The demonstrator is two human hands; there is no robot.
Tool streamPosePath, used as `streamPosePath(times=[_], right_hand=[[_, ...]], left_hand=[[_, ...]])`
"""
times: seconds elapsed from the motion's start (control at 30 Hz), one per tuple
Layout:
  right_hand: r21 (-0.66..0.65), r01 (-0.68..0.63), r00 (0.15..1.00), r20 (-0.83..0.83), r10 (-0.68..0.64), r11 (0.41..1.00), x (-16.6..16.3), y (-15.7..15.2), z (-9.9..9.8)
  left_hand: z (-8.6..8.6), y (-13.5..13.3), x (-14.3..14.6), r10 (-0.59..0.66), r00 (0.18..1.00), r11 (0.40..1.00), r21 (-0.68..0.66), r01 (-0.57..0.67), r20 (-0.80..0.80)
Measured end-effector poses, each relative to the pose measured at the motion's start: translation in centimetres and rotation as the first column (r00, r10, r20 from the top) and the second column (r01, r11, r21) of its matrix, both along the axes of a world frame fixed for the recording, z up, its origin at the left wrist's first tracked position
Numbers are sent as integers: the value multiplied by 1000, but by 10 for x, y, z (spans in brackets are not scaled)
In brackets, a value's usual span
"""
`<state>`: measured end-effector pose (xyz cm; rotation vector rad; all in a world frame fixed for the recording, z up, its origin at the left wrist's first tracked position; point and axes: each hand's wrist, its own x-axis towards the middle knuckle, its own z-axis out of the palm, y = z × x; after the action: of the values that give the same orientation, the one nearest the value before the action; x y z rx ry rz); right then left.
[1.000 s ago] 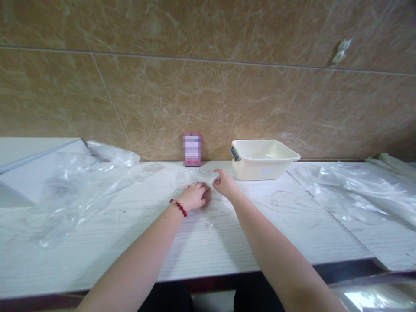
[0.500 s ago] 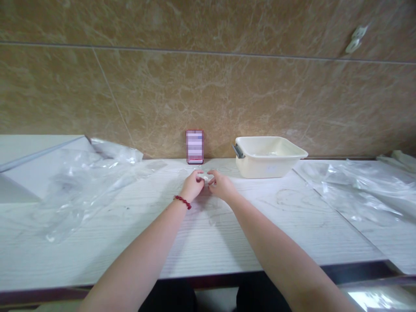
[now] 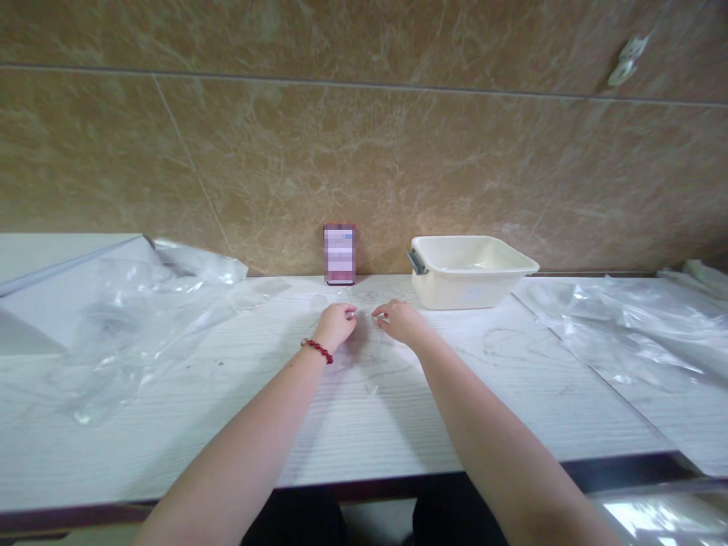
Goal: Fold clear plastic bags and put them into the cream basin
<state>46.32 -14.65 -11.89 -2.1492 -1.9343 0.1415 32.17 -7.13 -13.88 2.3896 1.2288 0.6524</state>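
Near the middle of the white wood-grain table (image 3: 318, 440), my left hand (image 3: 335, 324), with a red bead bracelet at the wrist, pinches a small clear plastic piece (image 3: 350, 314). A short gap to the right, my right hand (image 3: 401, 322) has thumb and forefinger closed on another small clear piece (image 3: 375, 319). What kind of pieces they are is too small and see-through to tell. More transparent bits lie around the hands, one of them a clear scrap (image 3: 371, 389) nearer to me. A phone (image 3: 340, 254) with a blurred screen leans upright against the wall just beyond my hands.
A cream plastic bin (image 3: 460, 292) with a grey handle stands at the back, right of my hands. Clear plastic bags (image 3: 153, 318) lie at left by a white box (image 3: 34, 318). More clear plastic sheeting (image 3: 631, 326) covers the right side. A brown marbled wall (image 3: 284, 167) rises behind.
My hands have drawn apart: the right one has shifted a little to the right, widening the gap. The left has barely moved. The bin and phone stay in place.
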Motion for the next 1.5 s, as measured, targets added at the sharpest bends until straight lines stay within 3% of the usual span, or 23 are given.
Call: streamPosePath(times=[0.2,0.47,0.87,1.1,1.23,1.5], right_hand=[[-38,-6,1000,7,7,999,-5,-1,2],[42,-73,997,16,72,996,-11,-4,0],[7,131,991,-42,-131,991,-20,6,-16],[-55,12,999,-38,-14,998,-6,1,-7],[22,37,999,-31,-36,999,1,1,-1],[-46,-27,999,-21,26,999,7,3,-8]], left_hand=[[-1,2,1,-14,999,999,39,16,-49],[1,1,2,-35,997,999,34,37,-66],[-3,3,3,-50,997,997,48,53,-61],[-3,3,2,-71,992,994,78,79,-103],[-3,2,1,-96,987,990,92,108,-127],[-2,2,2,-93,981,987,112,113,-168]])
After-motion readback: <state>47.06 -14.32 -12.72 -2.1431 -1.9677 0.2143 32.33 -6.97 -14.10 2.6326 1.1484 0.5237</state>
